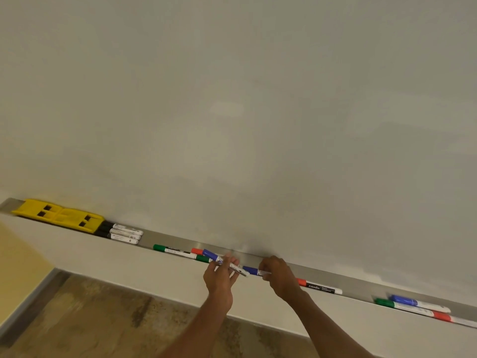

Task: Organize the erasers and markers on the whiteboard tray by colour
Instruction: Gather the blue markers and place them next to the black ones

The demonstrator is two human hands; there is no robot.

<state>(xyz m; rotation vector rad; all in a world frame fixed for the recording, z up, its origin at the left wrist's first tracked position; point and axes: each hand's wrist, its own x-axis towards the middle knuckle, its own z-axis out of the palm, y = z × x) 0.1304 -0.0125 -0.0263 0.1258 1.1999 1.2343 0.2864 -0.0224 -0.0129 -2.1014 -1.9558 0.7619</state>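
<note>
A metal tray (361,286) runs under the whiteboard. At its left end lie two yellow erasers (58,214), then three black markers (121,232). Mid-tray lie a green marker (171,250), a red cap (197,251) and another green cap (202,258). My left hand (222,277) grips a blue-capped marker (213,255), tilted over the tray. My right hand (278,276) pinches a second blue marker (250,270) by its white barrel. Further right lie a red marker (318,286) and a group of green (384,303), blue (404,300) and red (442,316) markers.
The whiteboard (232,112) fills the upper view. Below the tray is a pale wall panel (116,264), then a mottled brown floor (103,319). A yellow wall (18,257) is at the far left.
</note>
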